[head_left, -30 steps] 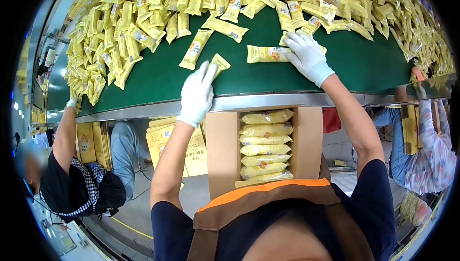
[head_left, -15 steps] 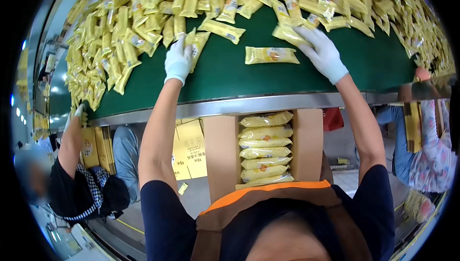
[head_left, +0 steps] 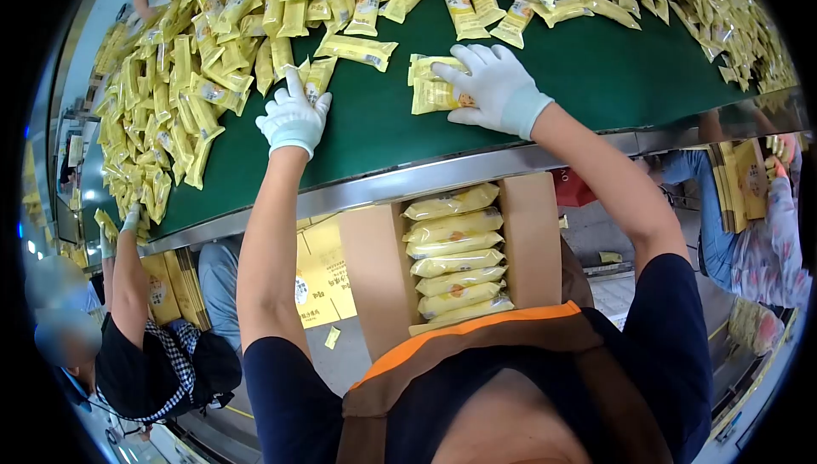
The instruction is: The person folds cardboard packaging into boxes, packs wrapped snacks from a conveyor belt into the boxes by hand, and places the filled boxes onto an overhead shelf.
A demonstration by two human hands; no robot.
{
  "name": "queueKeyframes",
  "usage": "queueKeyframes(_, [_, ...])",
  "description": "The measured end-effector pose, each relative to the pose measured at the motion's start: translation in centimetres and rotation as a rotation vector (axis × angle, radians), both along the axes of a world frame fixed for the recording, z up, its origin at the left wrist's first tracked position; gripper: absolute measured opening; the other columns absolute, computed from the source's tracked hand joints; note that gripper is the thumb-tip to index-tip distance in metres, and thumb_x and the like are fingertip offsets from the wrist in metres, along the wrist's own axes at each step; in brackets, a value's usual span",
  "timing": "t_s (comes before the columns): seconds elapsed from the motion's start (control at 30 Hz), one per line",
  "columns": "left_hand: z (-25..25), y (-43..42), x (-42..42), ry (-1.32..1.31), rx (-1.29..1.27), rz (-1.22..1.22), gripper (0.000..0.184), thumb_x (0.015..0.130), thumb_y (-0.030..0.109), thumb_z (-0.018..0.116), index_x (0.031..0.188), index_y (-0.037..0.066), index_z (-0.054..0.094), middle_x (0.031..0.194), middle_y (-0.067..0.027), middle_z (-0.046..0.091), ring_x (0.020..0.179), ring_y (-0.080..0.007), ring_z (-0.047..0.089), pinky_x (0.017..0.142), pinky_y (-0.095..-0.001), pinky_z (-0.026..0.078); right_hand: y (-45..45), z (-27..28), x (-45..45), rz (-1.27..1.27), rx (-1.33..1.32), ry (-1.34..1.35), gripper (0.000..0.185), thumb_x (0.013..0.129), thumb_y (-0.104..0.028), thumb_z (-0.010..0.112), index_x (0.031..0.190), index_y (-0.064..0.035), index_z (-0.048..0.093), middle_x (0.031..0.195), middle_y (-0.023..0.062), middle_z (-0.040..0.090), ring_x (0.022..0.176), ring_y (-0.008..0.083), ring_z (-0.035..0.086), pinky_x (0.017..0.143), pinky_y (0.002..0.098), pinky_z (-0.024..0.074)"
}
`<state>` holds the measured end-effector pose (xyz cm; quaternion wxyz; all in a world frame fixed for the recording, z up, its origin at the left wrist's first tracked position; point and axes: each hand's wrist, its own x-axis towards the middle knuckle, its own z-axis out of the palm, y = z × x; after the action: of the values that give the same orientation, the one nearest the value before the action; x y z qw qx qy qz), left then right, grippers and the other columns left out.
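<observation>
My gloved left hand (head_left: 294,115) is over the green belt, fingers spread, touching a yellow packet (head_left: 318,79) that lies partly behind it. My gloved right hand (head_left: 495,89) is closed on yellow packets (head_left: 434,94), two lying one against the other on the belt, its thumb and fingers at their right ends. Just beyond my left hand lies a single packet (head_left: 356,52). Below the belt edge, an open cardboard box (head_left: 371,268) in front of my body holds several yellow packets (head_left: 457,237) in a stacked row.
A large heap of yellow packets (head_left: 196,81) covers the far side of the green belt (head_left: 374,128). Its metal edge (head_left: 383,187) runs above the box. Flat yellow cartons (head_left: 328,272) lie left of the box. Co-workers sit at left (head_left: 162,362) and right (head_left: 770,243).
My right hand has moved left and brought its packet against the one lying on the belt. My left hand has shifted slightly left and lower, and its fingers have spread.
</observation>
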<state>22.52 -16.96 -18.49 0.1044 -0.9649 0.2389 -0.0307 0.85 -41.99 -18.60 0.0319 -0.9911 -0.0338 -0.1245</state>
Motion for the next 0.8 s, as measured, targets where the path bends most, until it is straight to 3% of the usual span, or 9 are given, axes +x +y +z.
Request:
queueKeyframes(0.13, [-0.1,0.1,0.7,0.066,-0.136,0.015,0.083,0.088,0.054,0.061,0.151,0.012,0.027,0.119,-0.0180,0.061,0.101,-0.0362,0.063,0.082,-0.0486,0.052,1.0,2.3,0.3,-0.095,0.026,0.280,0.062,0.083,-0.046,0.068,0.138,-0.0207,0.054,0.125,0.0171,0.059,0.114,0.0302,0.056,0.092,0.0380,0.0442])
queueKeyframes(0.23, [0.3,2.5,1.9,0.223,-0.587,-0.033,0.069,0.091,0.050,0.059,0.142,0.006,0.041,0.117,-0.0193,0.063,0.099,-0.0320,0.065,0.084,-0.0411,0.053,-1.2,1.6,-0.6,-0.153,0.798,0.152,0.060,0.088,-0.041,0.066,0.140,-0.0148,0.052,0.122,0.0150,0.063,0.108,0.0258,0.061,0.091,0.0330,0.0475])
queueKeyframes(0.3, [2.6,4.3,0.3,0.917,-1.310,0.209,0.059,0.097,0.045,0.053,0.139,0.004,0.044,0.113,-0.0162,0.063,0.100,-0.0315,0.063,0.088,-0.0431,0.052,-3.1,3.1,-1.8,-0.031,1.599,0.210,0.062,0.095,-0.039,0.060,0.139,0.0020,0.047,0.118,0.0065,0.063,0.101,0.0125,0.060,0.089,0.0263,0.0474])
queueKeyframes(0.37, [4.2,6.8,-2.0,1.529,-1.839,0.242,0.055,0.101,0.045,0.045,0.138,0.005,0.046,0.118,-0.0189,0.060,0.106,-0.0350,0.059,0.094,-0.0489,0.050,-1.7,8.9,-6.2,0.229,1.866,0.296,0.055,0.096,-0.036,0.059,0.133,0.0036,0.051,0.116,0.0100,0.061,0.102,0.0129,0.058,0.089,0.0292,0.0482])
queueKeyframes(0.47, [6.5,8.4,-7.1,1.882,-2.047,0.094,0.056,0.101,0.048,0.042,0.142,0.009,0.045,0.132,-0.0220,0.054,0.114,-0.0378,0.056,0.097,-0.0499,0.049,2.8,13.6,-9.9,0.603,1.255,0.566,0.060,0.084,-0.030,0.073,0.134,-0.0024,0.055,0.120,0.0111,0.063,0.109,0.0230,0.060,0.097,0.0370,0.0461])
queueKeyframes(0.53, [7.7,8.2,-10.2,1.977,-2.068,-0.042,0.059,0.100,0.049,0.045,0.144,0.010,0.043,0.134,-0.0223,0.051,0.114,-0.0370,0.055,0.097,-0.0503,0.049,8.5,14.3,-12.0,0.536,0.607,0.585,0.051,0.084,-0.031,0.067,0.130,-0.0124,0.059,0.101,0.0162,0.063,0.099,0.0336,0.061,0.088,0.0436,0.0492])
queueKeyframes(0.6, [8.7,7.8,-12.9,2.068,-2.062,-0.137,0.061,0.099,0.049,0.046,0.145,0.010,0.042,0.136,-0.0224,0.049,0.113,-0.0366,0.054,0.096,-0.0502,0.049,14.3,8.7,-14.0,0.483,0.219,0.326,0.044,0.080,-0.035,0.067,0.120,-0.0174,0.062,0.094,0.0116,0.060,0.093,0.0300,0.061,0.080,0.0413,0.0488])
queueKeyframes(0.67, [10.0,7.0,-15.8,1.952,-2.011,-0.176,0.065,0.098,0.052,0.045,0.146,0.009,0.039,0.131,-0.0203,0.052,0.109,-0.0333,0.055,0.092,-0.0459,0.051,16.8,4.1,-15.5,0.459,0.134,0.056,0.042,0.077,-0.037,0.070,0.114,-0.0179,0.064,0.119,0.0123,0.058,0.108,0.0293,0.057,0.088,0.0417,0.0468])
queueKeyframes(0.8, [11.1,4.9,-21.8,0.715,-1.119,-0.682,0.070,0.088,0.032,0.068,0.146,0.006,0.038,0.122,-0.0147,0.059,0.109,-0.0255,0.060,0.092,-0.0400,0.049,17.5,6.4,-17.9,0.486,0.259,0.019,0.039,0.079,-0.029,0.069,0.113,-0.0120,0.061,0.124,0.0123,0.057,0.119,0.0280,0.052,0.099,0.0425,0.0417])
